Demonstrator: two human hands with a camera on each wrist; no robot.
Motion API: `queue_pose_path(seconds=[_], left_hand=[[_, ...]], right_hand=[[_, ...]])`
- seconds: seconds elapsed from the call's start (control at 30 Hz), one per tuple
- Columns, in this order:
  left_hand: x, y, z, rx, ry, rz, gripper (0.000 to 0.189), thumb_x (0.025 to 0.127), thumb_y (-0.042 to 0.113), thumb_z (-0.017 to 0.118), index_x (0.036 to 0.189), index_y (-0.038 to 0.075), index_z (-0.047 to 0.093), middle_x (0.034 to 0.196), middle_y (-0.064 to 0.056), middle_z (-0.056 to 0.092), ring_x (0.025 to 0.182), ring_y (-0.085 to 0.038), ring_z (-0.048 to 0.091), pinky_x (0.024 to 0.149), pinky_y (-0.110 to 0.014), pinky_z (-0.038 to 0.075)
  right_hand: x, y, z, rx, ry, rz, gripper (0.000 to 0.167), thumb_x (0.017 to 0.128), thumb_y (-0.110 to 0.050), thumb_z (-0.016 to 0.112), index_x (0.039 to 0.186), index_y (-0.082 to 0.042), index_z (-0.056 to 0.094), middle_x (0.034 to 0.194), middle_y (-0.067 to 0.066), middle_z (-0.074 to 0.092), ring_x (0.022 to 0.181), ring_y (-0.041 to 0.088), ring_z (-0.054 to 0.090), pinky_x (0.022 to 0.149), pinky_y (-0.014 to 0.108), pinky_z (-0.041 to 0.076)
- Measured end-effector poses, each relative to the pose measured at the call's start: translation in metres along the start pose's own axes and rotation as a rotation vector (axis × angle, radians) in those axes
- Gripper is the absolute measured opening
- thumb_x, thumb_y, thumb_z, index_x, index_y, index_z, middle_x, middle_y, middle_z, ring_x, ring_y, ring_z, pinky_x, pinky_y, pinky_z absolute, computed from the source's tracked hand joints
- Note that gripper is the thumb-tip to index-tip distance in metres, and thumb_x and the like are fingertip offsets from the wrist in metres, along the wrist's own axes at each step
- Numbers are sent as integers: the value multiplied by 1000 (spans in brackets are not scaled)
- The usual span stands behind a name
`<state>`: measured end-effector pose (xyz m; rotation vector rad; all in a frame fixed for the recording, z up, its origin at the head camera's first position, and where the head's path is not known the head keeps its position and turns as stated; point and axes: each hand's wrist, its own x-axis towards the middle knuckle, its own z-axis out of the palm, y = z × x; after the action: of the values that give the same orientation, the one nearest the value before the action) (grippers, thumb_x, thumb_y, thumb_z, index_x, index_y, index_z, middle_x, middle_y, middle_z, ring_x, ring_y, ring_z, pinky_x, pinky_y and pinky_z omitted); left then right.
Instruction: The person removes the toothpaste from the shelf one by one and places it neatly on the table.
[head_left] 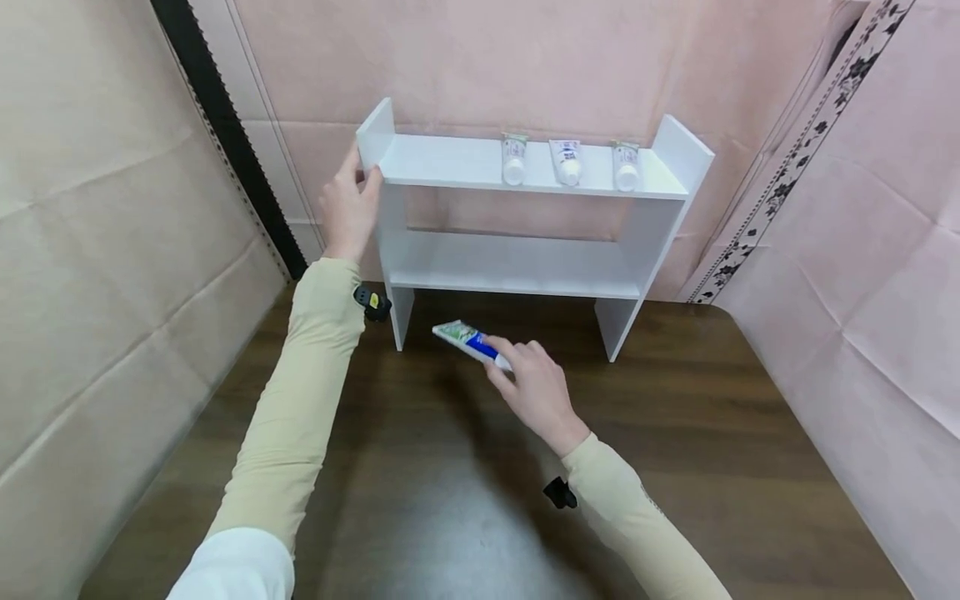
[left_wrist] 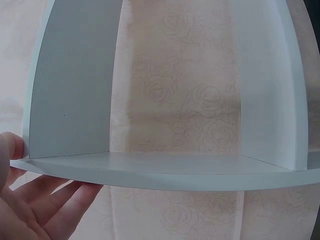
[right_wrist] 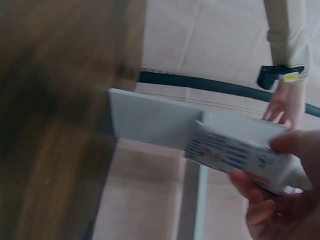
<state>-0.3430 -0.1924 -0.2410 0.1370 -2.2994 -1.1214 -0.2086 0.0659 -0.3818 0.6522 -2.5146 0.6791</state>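
Note:
My left hand (head_left: 351, 204) grips the left side panel of a white two-tier shelf (head_left: 517, 265). In the left wrist view the thumb is on one side of the panel edge (left_wrist: 165, 180) and the fingers are on the other. My right hand (head_left: 536, 390) pinches a squeeze tube (head_left: 474, 340) by its capped end, between thumb and fingers. The tube is white with blue and green print, like toothpaste, and its flat end points left, in front of the lower shelf board. Rows of small blurred print show on the tube's other face (right_wrist: 227, 152) in the right wrist view.
Along the top board lie three white tubes, a left one (head_left: 513, 158), a middle one (head_left: 567, 161) and a right one (head_left: 626, 165), caps to the front. The shelf stands on a dark wooden table (head_left: 420, 500). Pale cloth walls (head_left: 862, 333) close in the sides and back.

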Motion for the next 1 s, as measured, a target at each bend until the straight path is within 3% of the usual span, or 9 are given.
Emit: queue_pose_path(seconds=[0.13,0.37,0.57,0.73,1.0], left_hand=[[-1,-4,-4,12,27,1,53,101,39,39,152,37,27,137,-8,60,109,-22,67,72,-27,47],[-3,-5,-4,15,52,28,53,100,38,38,152,33,29,137,-9,59,117,-25,64,87,-39,53],[-2,-2,-1,26,51,41,52,101,39,38,152,33,29,136,-8,60,113,-25,66,72,-29,47],[-3,-1,1,19,41,43,52,101,40,38,152,35,29,136,-8,60,111,-24,67,67,-24,42],[-2,-1,3,15,44,33,52,100,41,38,151,35,30,136,-7,60,115,-23,65,77,-32,48]], right_hand=[[-7,6,14,-64,-123,-26,30,91,-25,67,120,-18,65,90,6,75,72,16,53,52,25,43],[-17,8,35,-170,-220,-67,29,92,-30,65,118,-17,67,84,5,74,71,18,56,48,29,44],[-25,1,46,-257,-223,-123,28,88,-31,68,111,-16,68,78,3,73,66,18,58,44,30,43],[-32,-7,58,-323,-310,-165,28,80,-31,71,102,-15,64,67,1,68,57,15,58,41,29,37],[-43,-16,77,-440,-463,-179,54,76,-35,75,123,-11,61,79,1,75,56,15,62,44,29,40]])
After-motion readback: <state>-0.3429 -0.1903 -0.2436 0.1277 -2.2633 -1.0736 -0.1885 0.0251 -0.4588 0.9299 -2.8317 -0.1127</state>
